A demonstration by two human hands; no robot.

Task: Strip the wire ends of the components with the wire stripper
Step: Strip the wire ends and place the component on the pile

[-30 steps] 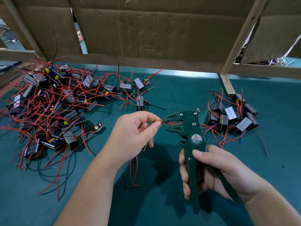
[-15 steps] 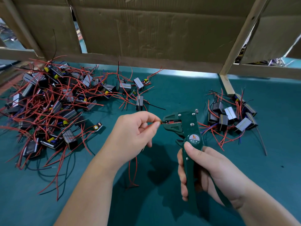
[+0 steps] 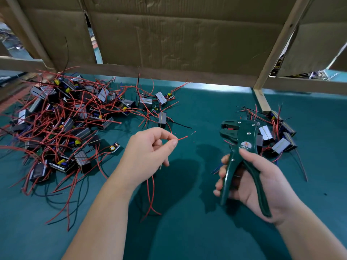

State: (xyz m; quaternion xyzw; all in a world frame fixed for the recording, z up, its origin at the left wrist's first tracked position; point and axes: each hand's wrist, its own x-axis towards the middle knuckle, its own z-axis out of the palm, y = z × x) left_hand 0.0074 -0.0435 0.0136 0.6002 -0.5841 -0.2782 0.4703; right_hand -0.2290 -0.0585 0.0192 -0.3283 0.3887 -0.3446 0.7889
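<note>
Head cam, from my remote seat: L hand [image 3: 148,154] is up over the green desk [image 3: 187,237], centre-left. Its grip is closed on a red wire [image 3: 182,137], pinched btw thumb & forefinger, other fingers curled in. The wire end pokes out to the right of the fingertips, tilted slightly up. The very tip looks thin & bare, insulation off. More red wire loops down from under that hand to the desk. Can't tell if a component body sits in the palm.

R hand [image 3: 253,182] is over on the right. Its grip is wrapped round the green wire stripper [image 3: 242,147]: fingers round one handle, the other handle against the palm, thumb up on the neck just below the round label. Handles are spread. The head points up & left, jaws look parted w/ a bit of red showing inside. Stripper head & wire tip are well apart, bare desk btw them.

A big tangled pile of components [image 3: 65,119] covers the desk's left side: black blocks w/ silver tops, red & black leads. A smaller pile [image 3: 274,137] sits just behind the stripper on the right. A few tiny red specks lie on the desk near the wire tip. A cardboard wall [image 3: 178,38] on a wooden frame [image 3: 277,45] closes off the back.
</note>
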